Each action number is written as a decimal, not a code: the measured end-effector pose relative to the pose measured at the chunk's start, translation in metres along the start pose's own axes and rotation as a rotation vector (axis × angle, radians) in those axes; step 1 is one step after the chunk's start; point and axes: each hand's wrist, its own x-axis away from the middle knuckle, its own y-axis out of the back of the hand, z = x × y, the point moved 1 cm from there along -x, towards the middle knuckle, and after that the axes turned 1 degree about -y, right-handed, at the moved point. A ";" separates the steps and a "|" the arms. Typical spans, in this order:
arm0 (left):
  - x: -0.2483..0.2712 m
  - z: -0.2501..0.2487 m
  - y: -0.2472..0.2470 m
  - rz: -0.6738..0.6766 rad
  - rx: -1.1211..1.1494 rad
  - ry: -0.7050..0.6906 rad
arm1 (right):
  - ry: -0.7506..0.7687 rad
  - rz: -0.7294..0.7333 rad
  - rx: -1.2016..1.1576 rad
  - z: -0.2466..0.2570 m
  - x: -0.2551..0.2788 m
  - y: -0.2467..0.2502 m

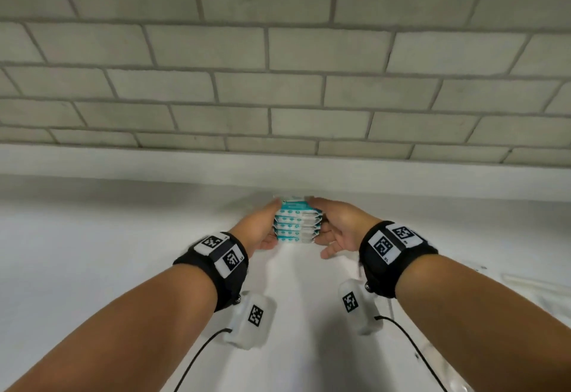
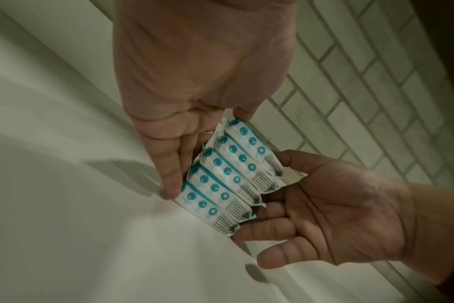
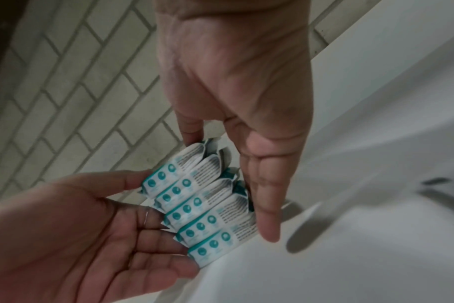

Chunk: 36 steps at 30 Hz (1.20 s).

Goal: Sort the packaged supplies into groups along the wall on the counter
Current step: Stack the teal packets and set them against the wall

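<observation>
A stack of several white packets with teal dots (image 1: 295, 224) stands on the white counter (image 1: 123, 252), close to the wall. My left hand (image 1: 262, 229) lies flat against the stack's left ends, and my right hand (image 1: 335, 230) lies flat against its right ends. In the left wrist view the left hand's fingers (image 2: 176, 164) run straight down the side of the stack (image 2: 228, 174), while the right hand (image 2: 324, 209) faces them palm open. The right wrist view shows the same stack (image 3: 205, 205) between the right hand (image 3: 259, 164) and the left hand (image 3: 104, 221). Neither hand curls round a packet.
A grey brick-tile wall (image 1: 278, 82) rises behind a low white ledge (image 1: 154, 162) at the back of the counter. Pale, blurred packaging (image 1: 537, 289) lies at the right edge. Camera cables (image 1: 197, 357) hang below both wrists.
</observation>
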 end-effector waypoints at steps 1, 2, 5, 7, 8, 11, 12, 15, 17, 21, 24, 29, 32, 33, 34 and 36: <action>-0.010 -0.006 0.001 -0.007 0.015 -0.006 | 0.003 -0.014 -0.019 0.009 -0.009 0.002; -0.021 -0.012 0.002 -0.014 0.025 -0.012 | 0.002 -0.032 -0.042 0.018 -0.018 0.004; -0.052 -0.027 0.006 -0.070 0.020 -0.026 | 0.021 -0.047 -0.049 0.038 -0.045 0.009; -0.071 -0.034 0.008 -0.089 0.042 -0.033 | 0.044 -0.063 -0.025 0.046 -0.061 0.014; -0.078 -0.037 0.009 -0.091 0.047 -0.040 | 0.052 -0.076 -0.024 0.050 -0.068 0.016; -0.091 -0.041 0.011 -0.098 0.016 -0.062 | 0.080 -0.108 -0.012 0.061 -0.080 0.019; -0.095 -0.040 0.012 -0.102 0.003 -0.067 | 0.092 -0.116 -0.005 0.063 -0.082 0.020; -0.099 -0.039 0.013 -0.107 -0.003 -0.069 | 0.111 -0.118 0.011 0.065 -0.083 0.023; -0.099 -0.035 0.016 -0.084 0.011 -0.061 | 0.112 -0.092 -0.003 0.061 -0.081 0.025; -0.097 -0.027 0.022 -0.076 0.055 -0.026 | 0.105 -0.139 -0.102 0.046 -0.078 0.031; -0.095 -0.025 0.025 -0.075 -0.050 0.002 | 0.064 -0.260 0.077 0.042 -0.077 0.028; -0.105 -0.029 0.025 -0.061 -0.691 -0.139 | 0.279 -0.236 0.802 0.042 -0.082 0.020; -0.108 -0.031 0.019 -0.146 -0.940 -0.229 | 0.369 -0.346 0.985 0.043 -0.091 0.014; -0.111 -0.030 0.018 -0.168 -0.962 -0.246 | 0.379 -0.371 0.998 0.043 -0.095 0.014; -0.115 -0.029 0.017 -0.193 -0.978 -0.266 | 0.384 -0.390 0.989 0.043 -0.098 0.014; -0.123 -0.027 0.016 -0.241 -0.990 -0.305 | 0.389 -0.417 0.959 0.043 -0.103 0.016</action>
